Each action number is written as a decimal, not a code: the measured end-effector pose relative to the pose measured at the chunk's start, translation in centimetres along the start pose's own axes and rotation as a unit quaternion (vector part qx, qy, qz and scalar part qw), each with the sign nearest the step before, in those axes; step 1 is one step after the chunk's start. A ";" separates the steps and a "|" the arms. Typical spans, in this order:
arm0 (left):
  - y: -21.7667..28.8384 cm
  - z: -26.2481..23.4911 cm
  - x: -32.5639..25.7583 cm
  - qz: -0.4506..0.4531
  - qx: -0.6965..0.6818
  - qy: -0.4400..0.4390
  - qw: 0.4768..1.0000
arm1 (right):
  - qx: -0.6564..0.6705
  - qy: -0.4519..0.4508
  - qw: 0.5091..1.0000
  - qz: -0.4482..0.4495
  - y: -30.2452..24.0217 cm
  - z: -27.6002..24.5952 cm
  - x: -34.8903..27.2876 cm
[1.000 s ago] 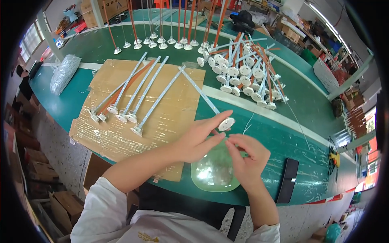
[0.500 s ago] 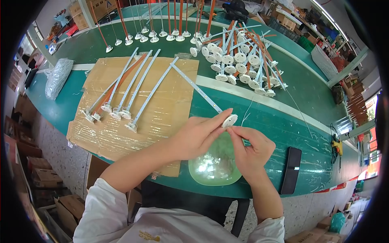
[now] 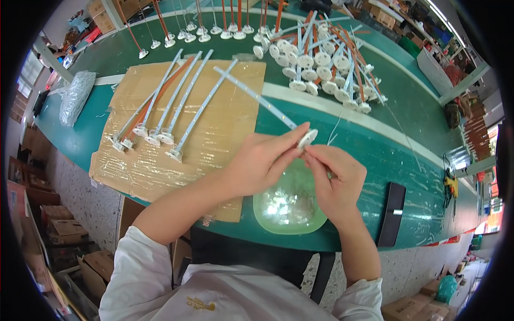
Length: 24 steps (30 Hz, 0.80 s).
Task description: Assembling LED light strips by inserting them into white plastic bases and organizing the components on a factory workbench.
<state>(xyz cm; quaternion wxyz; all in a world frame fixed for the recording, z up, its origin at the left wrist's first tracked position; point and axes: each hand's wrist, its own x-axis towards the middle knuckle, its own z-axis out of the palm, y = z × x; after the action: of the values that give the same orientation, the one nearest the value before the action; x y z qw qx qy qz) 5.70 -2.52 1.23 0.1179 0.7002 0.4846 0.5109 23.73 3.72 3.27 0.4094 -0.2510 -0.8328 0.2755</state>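
— White plastic, that round cap [image 3: 308,138], sitting on the near end of a long, thin pale strip [image 3: 256,98]. How would it handle?

— Light, I'd judge, and stiff along the strip but easy to bend or snap if levered from one end. The cap looks small and smooth, so likely slippery. Best taken at the cap end, where both hands already meet, with the far end left resting on the table [image 3: 407,160].

— Where is it exactly?

— Held above the green table, over a translucent green bowl [image 3: 289,206] of small clear parts. The strip runs up and left, its far end near the cardboard sheet [image 3: 160,144].

— And the hands?

— The left hand [image 3: 262,160] has thumb and fingers pressed together on the cap and strip end. The right hand [image 3: 337,179] pinches at the cap from below with its fingertips.

— What else is about?

— Finished strips [image 3: 171,109] with caps lie in a row on the cardboard, a heap of capped strips [image 3: 326,59] is further back, and a dark phone [image 3: 392,214] lies to the right.

— Any change from half a second ago?

— Little. The cap and both hands sit in the same spot above the bowl; the right fingers seem drawn in slightly closer to the cap. A second ago the hold was much the same too.
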 end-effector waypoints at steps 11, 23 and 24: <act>0.2 0.2 0.0 -0.003 -0.054 0.020 0.998 | -0.007 0.028 0.998 -0.059 -0.5 0.7 0.1; 0.2 0.1 -0.2 -0.107 -0.101 -0.022 0.989 | -0.087 0.051 0.984 -0.148 0.4 0.7 0.0; 0.1 0.3 -0.2 -0.110 -0.095 -0.035 0.989 | -0.080 0.070 0.983 -0.151 0.4 0.5 0.0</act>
<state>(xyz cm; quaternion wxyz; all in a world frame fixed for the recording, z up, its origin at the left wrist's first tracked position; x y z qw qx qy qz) 6.04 -2.64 1.08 0.2565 0.6457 0.5037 0.5134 23.40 3.87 2.81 0.4824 -0.1732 -0.8496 0.1248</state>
